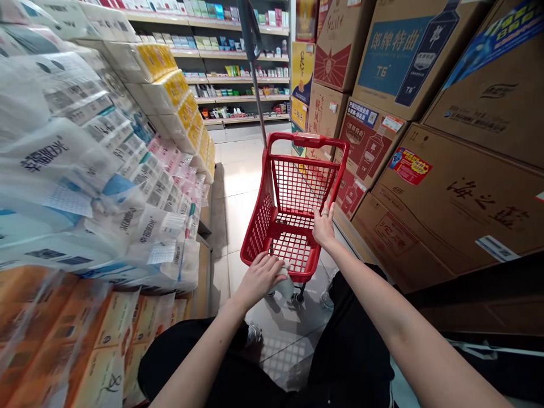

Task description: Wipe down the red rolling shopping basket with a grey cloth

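A small red plastic shopping cart (245, 249) with grid walls and an empty basket stands in front of my knees. My left hand (263, 273) is at its near rim, fingers closed over a pale, crumpled cloth (284, 287) that hangs down outside the basket. My right hand (324, 225) grips the cart's right side rim, thumb on the inner side and a ring on one finger. Part of the right hand's grip is hidden behind the rim. From the cart's far left corner rises a thin grey pole (257, 96).
Stacked packs of tissue paper (106, 147) line the left side, with orange packs (38, 328) below. Printed cardboard boxes (459, 192) are piled high on the right. Shelves of small goods (238, 76) stand at the aisle's far end. Pale floor tiles (232, 209) run between.
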A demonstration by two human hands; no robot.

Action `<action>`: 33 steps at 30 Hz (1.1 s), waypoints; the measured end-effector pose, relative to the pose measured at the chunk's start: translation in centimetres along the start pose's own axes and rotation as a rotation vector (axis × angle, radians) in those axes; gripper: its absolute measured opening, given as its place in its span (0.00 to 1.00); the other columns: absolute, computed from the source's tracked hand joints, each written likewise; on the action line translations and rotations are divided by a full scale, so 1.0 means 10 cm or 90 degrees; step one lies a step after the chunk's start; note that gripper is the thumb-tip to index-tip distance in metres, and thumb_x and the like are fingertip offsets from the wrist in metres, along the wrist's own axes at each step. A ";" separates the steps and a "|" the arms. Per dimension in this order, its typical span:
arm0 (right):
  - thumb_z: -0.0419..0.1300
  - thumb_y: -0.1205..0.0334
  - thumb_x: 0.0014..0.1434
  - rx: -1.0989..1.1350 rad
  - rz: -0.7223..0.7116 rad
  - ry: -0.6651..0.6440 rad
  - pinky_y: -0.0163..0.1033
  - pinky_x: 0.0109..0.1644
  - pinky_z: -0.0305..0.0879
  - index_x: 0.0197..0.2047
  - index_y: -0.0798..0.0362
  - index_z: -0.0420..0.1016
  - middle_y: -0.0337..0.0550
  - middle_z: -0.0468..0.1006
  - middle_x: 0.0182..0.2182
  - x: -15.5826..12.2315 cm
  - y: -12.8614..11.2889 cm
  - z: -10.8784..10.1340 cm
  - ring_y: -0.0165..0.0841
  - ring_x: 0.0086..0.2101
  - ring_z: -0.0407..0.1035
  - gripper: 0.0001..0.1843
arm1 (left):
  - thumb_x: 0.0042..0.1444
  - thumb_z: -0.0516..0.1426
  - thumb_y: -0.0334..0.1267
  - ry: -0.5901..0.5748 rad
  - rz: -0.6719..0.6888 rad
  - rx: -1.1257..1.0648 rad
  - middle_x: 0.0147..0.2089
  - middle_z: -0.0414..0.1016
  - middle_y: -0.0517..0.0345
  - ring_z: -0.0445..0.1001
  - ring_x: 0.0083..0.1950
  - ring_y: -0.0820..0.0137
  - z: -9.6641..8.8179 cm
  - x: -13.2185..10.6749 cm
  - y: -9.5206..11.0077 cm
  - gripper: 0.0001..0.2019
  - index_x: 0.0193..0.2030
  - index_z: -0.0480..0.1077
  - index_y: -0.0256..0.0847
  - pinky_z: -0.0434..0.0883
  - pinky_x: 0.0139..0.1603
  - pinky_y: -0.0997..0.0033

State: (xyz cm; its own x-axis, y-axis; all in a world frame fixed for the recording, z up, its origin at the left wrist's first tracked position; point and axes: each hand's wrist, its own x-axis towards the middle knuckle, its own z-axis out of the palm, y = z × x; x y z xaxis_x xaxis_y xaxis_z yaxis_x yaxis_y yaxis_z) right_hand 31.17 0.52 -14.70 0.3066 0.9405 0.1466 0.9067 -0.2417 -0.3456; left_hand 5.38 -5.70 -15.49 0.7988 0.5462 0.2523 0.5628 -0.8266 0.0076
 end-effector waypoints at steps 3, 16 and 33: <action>0.52 0.82 0.49 0.015 -0.020 -0.007 0.49 0.61 0.56 0.60 0.53 0.63 0.50 0.36 0.69 0.00 -0.01 0.03 0.47 0.64 0.11 0.34 | 0.62 0.48 0.49 0.014 -0.017 0.034 0.49 0.71 0.51 0.67 0.52 0.63 -0.06 -0.16 -0.22 0.18 0.52 0.66 0.41 0.51 0.65 0.53; 0.45 0.81 0.52 0.099 0.015 0.016 0.45 0.66 0.45 0.49 0.58 0.72 0.51 0.53 0.65 -0.01 -0.10 0.04 0.39 0.67 0.21 0.25 | 0.59 0.53 0.48 -0.055 -0.013 0.084 0.42 0.67 0.51 0.65 0.43 0.63 0.01 0.18 0.29 0.15 0.47 0.65 0.40 0.62 0.48 0.61; 0.49 0.78 0.54 0.008 -0.034 -0.056 0.49 0.61 0.56 0.53 0.53 0.70 0.50 0.53 0.64 0.00 -0.06 -0.05 0.49 0.66 0.23 0.26 | 0.61 0.51 0.44 -0.007 -0.042 0.073 0.45 0.69 0.52 0.66 0.51 0.62 -0.18 -0.33 -0.46 0.13 0.50 0.66 0.44 0.53 0.64 0.51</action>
State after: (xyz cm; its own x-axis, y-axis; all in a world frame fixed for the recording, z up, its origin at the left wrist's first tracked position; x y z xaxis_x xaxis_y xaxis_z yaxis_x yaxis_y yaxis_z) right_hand 30.82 0.59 -14.04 0.2303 0.9696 0.0831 0.9175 -0.1879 -0.3506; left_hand -0.24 -3.96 -14.64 0.7617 0.6003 0.2439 0.6337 -0.7687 -0.0869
